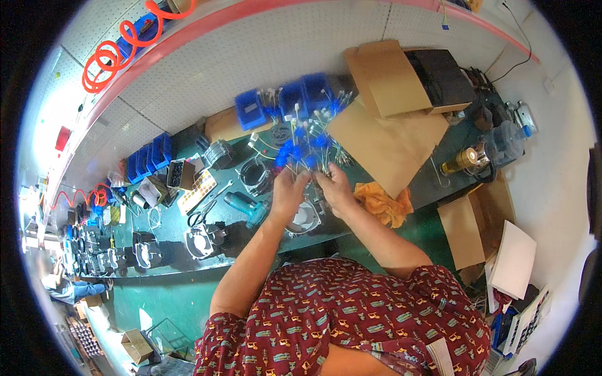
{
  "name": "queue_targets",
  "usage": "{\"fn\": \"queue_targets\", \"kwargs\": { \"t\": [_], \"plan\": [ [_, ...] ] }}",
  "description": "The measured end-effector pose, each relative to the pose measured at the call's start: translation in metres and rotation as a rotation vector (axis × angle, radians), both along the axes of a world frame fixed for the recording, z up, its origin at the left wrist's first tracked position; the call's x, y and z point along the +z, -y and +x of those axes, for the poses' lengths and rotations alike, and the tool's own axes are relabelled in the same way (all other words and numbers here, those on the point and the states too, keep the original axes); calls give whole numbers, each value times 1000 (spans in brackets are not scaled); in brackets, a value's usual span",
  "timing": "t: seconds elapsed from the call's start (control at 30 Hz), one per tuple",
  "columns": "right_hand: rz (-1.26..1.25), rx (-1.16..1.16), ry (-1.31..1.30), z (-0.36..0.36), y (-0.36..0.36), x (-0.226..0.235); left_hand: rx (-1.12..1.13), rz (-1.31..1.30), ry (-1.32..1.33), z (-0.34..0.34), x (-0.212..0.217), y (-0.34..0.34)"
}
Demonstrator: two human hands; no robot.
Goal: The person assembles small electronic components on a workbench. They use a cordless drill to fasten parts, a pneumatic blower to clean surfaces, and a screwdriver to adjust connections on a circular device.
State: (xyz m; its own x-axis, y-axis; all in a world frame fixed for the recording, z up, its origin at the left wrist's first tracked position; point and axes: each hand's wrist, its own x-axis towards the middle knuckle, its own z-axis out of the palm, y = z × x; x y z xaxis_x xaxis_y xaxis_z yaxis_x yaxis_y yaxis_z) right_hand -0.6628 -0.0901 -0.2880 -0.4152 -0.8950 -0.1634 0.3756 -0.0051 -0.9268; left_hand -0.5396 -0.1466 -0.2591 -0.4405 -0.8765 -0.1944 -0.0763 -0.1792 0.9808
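Observation:
A bundle of thin wires with blue and white connector ends [307, 141] fans upward above the green workbench [238, 235]. My left hand [288, 191] and my right hand [335, 188] both grip the bundle at its lower end, close together. Just below my hands a square metal fan housing [305, 219] lies on the bench. A teal power screwdriver [244, 207] lies just left of my left hand.
Blue parts bins [285, 100] stand behind the wires. An orange rag [384, 203] and open cardboard boxes [389, 81] sit to the right. Scissors [200, 215], more fan housings [204, 241], a wire spool [219, 152] and more small blue bins [150, 156] lie to the left.

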Motion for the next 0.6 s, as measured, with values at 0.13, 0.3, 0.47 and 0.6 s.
{"fn": "queue_targets", "kwargs": {
  "t": [0.13,0.3,0.47,0.6],
  "plan": [
    [23,67,65,3,4,7,-63,-12,-67,9,4,6],
    [-27,74,181,11,9,5,-46,-16,-135,18,-16,19],
    [74,-52,225,17,13,38,-39,-1,-164,29,-9,26],
    [-56,-30,147,10,26,20,9,-29,-206,29,-5,34]
  ]
}}
